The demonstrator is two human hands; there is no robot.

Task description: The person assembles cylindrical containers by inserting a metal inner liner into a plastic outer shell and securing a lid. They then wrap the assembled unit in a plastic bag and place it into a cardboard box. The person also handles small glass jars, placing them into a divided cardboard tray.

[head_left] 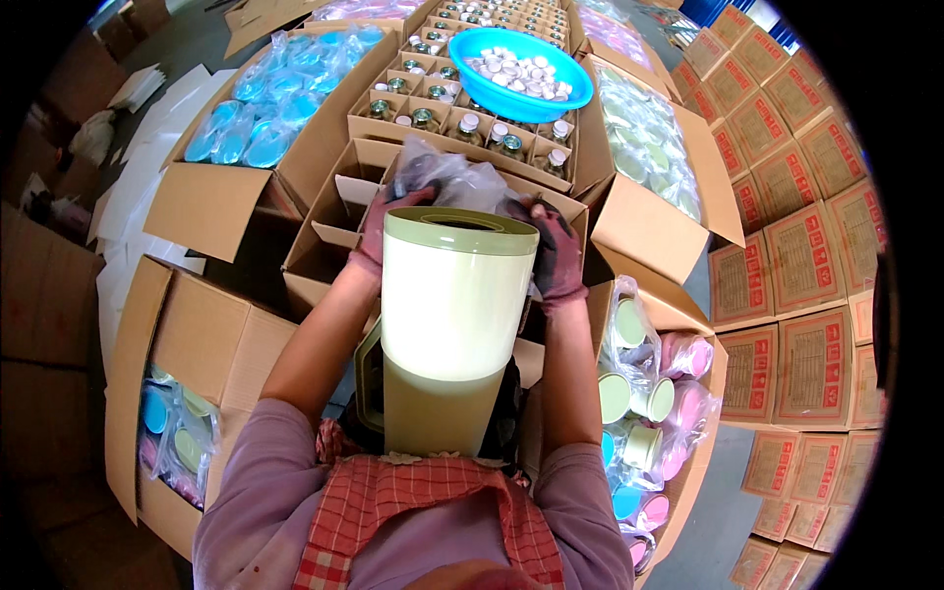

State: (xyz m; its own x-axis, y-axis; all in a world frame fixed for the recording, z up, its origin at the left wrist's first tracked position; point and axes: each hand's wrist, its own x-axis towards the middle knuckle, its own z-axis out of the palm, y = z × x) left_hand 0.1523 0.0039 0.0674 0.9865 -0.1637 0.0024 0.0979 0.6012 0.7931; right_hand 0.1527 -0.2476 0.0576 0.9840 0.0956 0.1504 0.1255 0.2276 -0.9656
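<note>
Both hands are up at the mouth of the jug: my left hand [379, 231] and my right hand [556, 258], each in a dusty purple work glove, pinch the crinkled clear plastic bag [452, 180] that bunches up just behind the rim. Fingers are closed on the film on both sides, thumbs tucked toward the opening.

Right below them stands the pale green plastic jug [447, 329], upright and close against my chest, a tall smooth cylinder with a darker olive rim ring and a handle [368, 385] down its left side. Light glows through the upper wall, so it is thin, slightly translucent plastic.

To do this well, I judge, I should keep the grip even on both sides so the thin film doesn't tear, and keep the jug steady against my body.

Beyond the hands sits an open divided cardboard box [339, 221], cells empty and matte brown. Further out, a carton of small glass jars [462, 103] carries a bright blue bowl [521, 71] heaped with white caps. On my left a carton holds bagged blue lids [280, 93]; on my right another carton holds bagged cups [644, 403] in green, pink and blue, glossy under their wrap. Sealed printed cartons [796, 265] are stacked far right
</note>
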